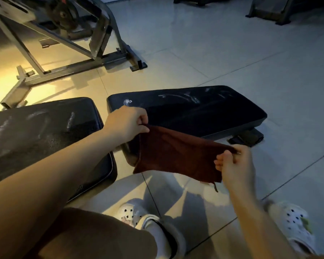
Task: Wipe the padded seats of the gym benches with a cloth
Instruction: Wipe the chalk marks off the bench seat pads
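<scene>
A dark red cloth (pixel 176 156) hangs stretched between my two hands in front of the benches. My left hand (pixel 126 123) pinches its upper left corner. My right hand (pixel 234 163) pinches its upper right corner. Behind the cloth lies a black padded bench seat (pixel 204 111) with white smears on top; the cloth hides its near left corner. A second black padded seat (pixel 39 131), also smeared white, lies to the left under my left forearm.
A grey metal gym machine frame (pixel 79 64) stands on the tiled floor behind the benches. More equipment bases sit at the far top right (pixel 281 14). My feet in white clogs (pixel 137 214) are on the tiles below the cloth.
</scene>
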The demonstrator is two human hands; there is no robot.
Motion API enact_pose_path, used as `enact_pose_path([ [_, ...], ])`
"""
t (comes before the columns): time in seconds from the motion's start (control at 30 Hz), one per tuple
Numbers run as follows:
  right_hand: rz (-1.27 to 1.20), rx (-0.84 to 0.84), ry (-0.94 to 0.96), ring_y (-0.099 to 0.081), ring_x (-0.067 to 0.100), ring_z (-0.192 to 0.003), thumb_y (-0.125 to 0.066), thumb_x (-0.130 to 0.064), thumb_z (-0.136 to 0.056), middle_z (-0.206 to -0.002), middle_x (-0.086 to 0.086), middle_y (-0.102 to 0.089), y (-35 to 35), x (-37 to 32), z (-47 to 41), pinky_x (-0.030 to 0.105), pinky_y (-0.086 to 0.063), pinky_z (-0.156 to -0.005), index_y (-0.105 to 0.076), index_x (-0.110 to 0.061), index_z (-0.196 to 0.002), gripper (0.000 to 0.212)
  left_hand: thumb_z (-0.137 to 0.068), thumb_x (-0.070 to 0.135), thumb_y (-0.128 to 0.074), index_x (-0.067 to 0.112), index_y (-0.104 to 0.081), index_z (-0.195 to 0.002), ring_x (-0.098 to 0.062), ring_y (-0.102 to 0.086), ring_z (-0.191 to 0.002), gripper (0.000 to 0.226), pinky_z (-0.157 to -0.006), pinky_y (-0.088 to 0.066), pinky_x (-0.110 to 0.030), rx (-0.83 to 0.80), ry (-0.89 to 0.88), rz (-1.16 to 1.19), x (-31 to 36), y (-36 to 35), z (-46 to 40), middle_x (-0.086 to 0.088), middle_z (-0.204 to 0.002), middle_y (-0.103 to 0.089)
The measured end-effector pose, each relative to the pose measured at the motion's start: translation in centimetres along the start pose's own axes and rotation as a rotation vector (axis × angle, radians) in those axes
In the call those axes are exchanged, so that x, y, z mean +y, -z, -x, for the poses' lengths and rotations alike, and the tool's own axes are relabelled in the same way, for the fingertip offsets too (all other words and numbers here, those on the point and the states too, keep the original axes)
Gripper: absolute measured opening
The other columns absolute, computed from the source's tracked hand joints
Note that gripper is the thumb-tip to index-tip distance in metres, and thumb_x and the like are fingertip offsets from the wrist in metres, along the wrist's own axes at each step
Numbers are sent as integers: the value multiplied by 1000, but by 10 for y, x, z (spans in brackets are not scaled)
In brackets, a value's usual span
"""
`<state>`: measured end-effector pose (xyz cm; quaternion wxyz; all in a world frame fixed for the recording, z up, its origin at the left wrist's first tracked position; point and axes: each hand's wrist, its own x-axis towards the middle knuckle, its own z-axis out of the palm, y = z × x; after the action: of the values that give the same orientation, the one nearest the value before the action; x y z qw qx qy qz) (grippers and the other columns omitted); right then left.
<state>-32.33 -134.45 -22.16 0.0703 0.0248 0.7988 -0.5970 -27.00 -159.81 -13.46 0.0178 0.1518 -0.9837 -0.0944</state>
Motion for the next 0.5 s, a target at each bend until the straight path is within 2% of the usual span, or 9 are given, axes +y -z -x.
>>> enact_pose_path([
  [0.03, 87, -3, 159, -62, 16, -92, -47, -18, -101, -94, -6, -61, -15, -2, 5, 28, -51, -75, -44, -21, -127, 26, -83, 35, -72, 28, -58, -91, -13, -58, -82, 18, -75, -49, -34, -2, 6, 6, -2, -2, -6, 16, -78, -54],
  [0.1, 230, -94, 548, -55, 15, -109, -53, -22, -98, -117, 1, -58, -53, 0, 12, 30, -47, -91, -40, -19, -138, 42, -81, 34, -75, 28, -60, -94, -9, -56, -78, 21, -72, -46, -30, 11, 11, 12, -4, -5, -13, 19, -73, -52],
  [0.17, 456, -235, 882, -41, 21, -131, -48, -38, -96, -139, 8, -47, -95, 9, 12, 42, -34, -110, -36, -21, -143, 51, -81, 31, -75, 27, -61, -100, -6, -56, -76, 24, -73, -46, -30, 28, 15, 17, -5, -8, -16, 20, -73, -54],
  [0.2, 545, -289, 976, -33, 23, -139, -43, -46, -95, -146, 9, -43, -113, 14, 8, 47, -24, -116, -35, -23, -144, 55, -82, 29, -74, 26, -61, -104, -5, -57, -75, 26, -75, -48, -30, 30, 21, 27, -6, -9, -16, 20, -74, -57],
  [0.27, 597, -334, 1098, -27, 23, -144, -39, -55, -94, -151, 10, -41, -134, 24, -5, 50, -13, -119, -36, -22, -144, 60, -84, 23, -72, 25, -61, -110, -3, -58, -73, 28, -77, -50, -31, 42, 53, 66, -12, -12, -12, 17, -78, -62],
  [0.37, 554, -203, 1269, -37, 24, -139, -44, -60, -93, -146, 10, -49, -145, 41, -21, 48, -23, -116, -41, -17, -141, 64, -83, 18, -73, 22, -64, -109, -3, -59, -72, 28, -73, -50, -28, 105, 99, 100, -23, -11, -4, 16, -81, -62],
  [0.5, 515, -46, 1379, -43, 24, -133, -42, -60, -94, -139, 11, -56, -154, 47, -30, 45, -30, -112, -44, -12, -134, 63, -84, 22, -72, 21, -67, -103, 0, -57, -74, 20, -65, -42, -14, 80, 79, 90, -16, -9, 3, 16, -80, -60],
])
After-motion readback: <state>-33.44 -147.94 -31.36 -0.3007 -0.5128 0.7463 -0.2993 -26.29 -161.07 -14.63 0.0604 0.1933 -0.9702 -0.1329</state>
